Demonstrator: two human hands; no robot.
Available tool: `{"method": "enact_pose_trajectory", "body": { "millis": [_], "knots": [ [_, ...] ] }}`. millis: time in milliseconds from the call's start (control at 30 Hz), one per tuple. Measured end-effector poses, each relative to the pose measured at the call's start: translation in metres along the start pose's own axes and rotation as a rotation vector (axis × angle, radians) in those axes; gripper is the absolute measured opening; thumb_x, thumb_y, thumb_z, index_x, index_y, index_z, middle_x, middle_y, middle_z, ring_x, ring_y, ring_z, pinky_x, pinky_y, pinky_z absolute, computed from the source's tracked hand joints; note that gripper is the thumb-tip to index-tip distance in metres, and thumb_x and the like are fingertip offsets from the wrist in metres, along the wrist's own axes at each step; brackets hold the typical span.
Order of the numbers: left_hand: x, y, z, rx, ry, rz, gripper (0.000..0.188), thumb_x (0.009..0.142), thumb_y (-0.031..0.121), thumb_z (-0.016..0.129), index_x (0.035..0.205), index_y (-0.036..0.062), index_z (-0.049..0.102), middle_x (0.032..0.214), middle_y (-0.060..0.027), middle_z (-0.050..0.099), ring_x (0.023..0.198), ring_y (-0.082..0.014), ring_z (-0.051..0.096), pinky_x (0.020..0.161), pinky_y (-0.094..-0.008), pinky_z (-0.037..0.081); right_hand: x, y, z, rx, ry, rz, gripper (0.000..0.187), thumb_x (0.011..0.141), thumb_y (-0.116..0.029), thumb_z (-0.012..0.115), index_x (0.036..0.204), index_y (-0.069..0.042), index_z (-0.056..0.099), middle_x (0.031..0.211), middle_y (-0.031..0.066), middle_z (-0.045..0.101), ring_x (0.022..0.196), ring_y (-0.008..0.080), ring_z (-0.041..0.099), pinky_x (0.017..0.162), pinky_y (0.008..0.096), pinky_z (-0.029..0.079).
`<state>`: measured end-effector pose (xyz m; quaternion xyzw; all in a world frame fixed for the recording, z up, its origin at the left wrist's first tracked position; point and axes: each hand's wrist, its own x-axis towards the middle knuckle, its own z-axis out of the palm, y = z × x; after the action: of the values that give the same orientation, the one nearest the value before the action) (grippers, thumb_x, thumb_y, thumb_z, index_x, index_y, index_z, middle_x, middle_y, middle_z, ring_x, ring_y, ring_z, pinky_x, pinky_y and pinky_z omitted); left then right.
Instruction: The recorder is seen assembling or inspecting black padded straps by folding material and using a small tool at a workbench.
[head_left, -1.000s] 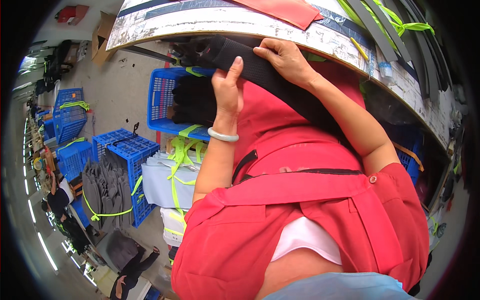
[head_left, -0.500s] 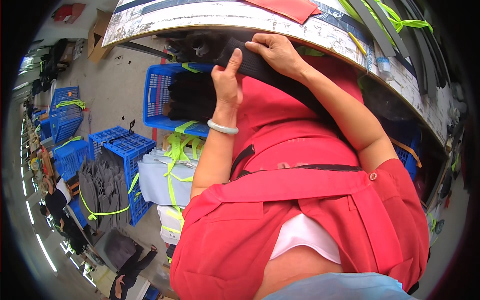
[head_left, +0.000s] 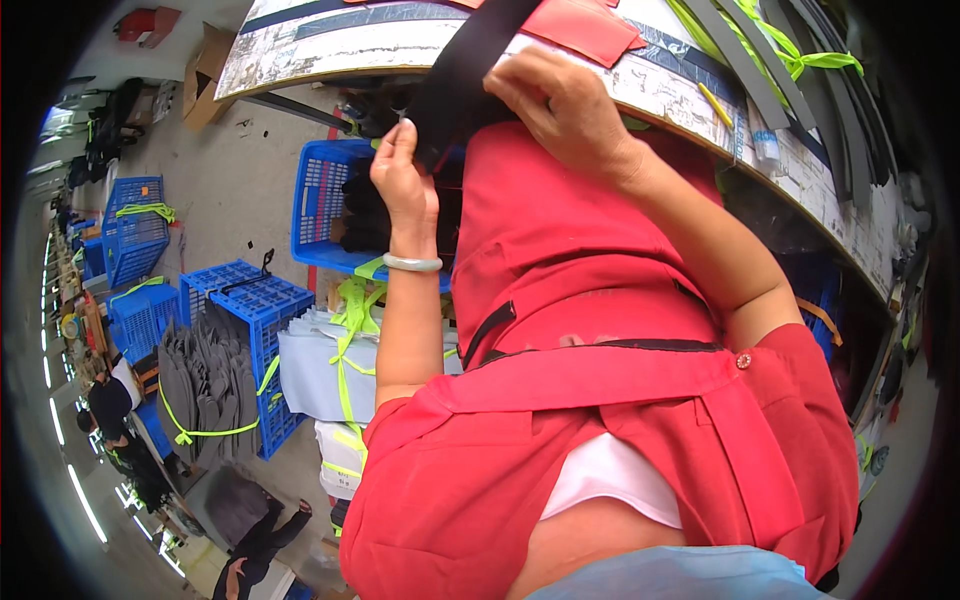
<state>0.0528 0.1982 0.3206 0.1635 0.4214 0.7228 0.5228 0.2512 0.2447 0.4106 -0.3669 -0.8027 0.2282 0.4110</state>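
A long black fabric strip [head_left: 468, 72] slants from the front edge of the worktable down toward my lap. My left hand [head_left: 407, 190] is closed on its lower end, thumb pointing up and pinching the cloth. Along the strip's right edge, my right hand [head_left: 572, 112] is curled with its fingertips against the fabric; slight blur softens these fingers. Beneath my left hand stands a blue plastic crate [head_left: 318, 205] with dark folded pieces [head_left: 368, 215] inside. A red flat piece [head_left: 575, 28] lies on the table beyond my right hand.
The worktable [head_left: 340, 62] has a worn white top. On its right are a yellow pen-like stick [head_left: 715, 103] and grey strips [head_left: 840, 110] with green ties. To my left are tied light-grey bundles [head_left: 320, 365], a blue crate [head_left: 282, 330] and grey pieces [head_left: 208, 385].
The black strip has swung from under my right forearm up across the table edge. My left hand has shifted left and down; my right hand moved slightly right and down.
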Motion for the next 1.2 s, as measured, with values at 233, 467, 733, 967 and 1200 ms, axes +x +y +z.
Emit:
{"method": "enact_pose_trajectory", "body": {
  "millis": [233,467,733,967,1200],
  "knots": [
    [-0.023,-0.070,-0.009,0.085,-0.186,-0.213,0.015,0.084,-0.001,0.069,0.092,0.0054,0.057,0.087,-0.0057,0.065,0.078,-0.0152,0.066,0.069,-0.0307,0.058,-0.065,0.063,0.067,0.597,-0.046,0.795,0.029,0.095,-0.027,0.058,0.090,0.002,0.061,0.069,0.0025,0.059,0.059,0.0073,0.053,0.053,0.0251,0.044],
    [0.001,-0.076,0.015,0.165,-0.249,-0.316,0.018,0.090,0.014,0.067,0.099,-0.0004,0.063,0.088,-0.0074,0.067,0.075,-0.0148,0.066,0.070,-0.0285,0.054,-0.066,0.070,0.058,0.483,-0.262,0.811,0.026,0.095,-0.027,0.058,0.088,-0.002,0.060,0.065,0.0015,0.056,0.051,0.0084,0.049,0.047,0.0255,0.039],
    [0.029,0.005,0.062,1.320,-0.489,0.611,0.040,0.095,0.041,0.055,0.095,0.0030,0.067,0.088,-0.0173,0.065,0.084,-0.0314,0.064,0.073,-0.0394,0.050,-0.060,0.073,0.012,0.638,-0.364,0.860,0.022,0.098,-0.028,0.056,0.091,-0.007,0.058,0.067,-0.0056,0.052,0.053,0.0022,0.044,0.047,0.0196,0.037],
    [0.184,-0.015,0.034,1.774,-0.516,0.783,0.072,0.097,0.056,0.035,0.146,0.0041,0.032,0.155,-0.0150,0.026,0.146,-0.0274,0.017,0.119,-0.0400,0.011,-0.068,0.067,0.002,0.775,-0.422,0.964,0.023,0.098,-0.026,0.055,0.098,-0.004,0.056,0.073,-0.0013,0.056,0.055,0.0043,0.049,0.047,0.0205,0.040],
    [0.310,0.051,-0.037,1.441,-0.331,0.590,0.069,0.096,0.053,0.042,0.143,0.0018,0.034,0.149,-0.0214,0.033,0.141,-0.0327,0.026,0.116,-0.0420,0.019,-0.051,0.078,-0.006,0.596,-0.513,0.997,0.025,0.096,-0.030,0.058,0.096,-0.005,0.061,0.074,-0.0035,0.058,0.057,0.0029,0.049,0.046,0.0209,0.040]
  ]
}}
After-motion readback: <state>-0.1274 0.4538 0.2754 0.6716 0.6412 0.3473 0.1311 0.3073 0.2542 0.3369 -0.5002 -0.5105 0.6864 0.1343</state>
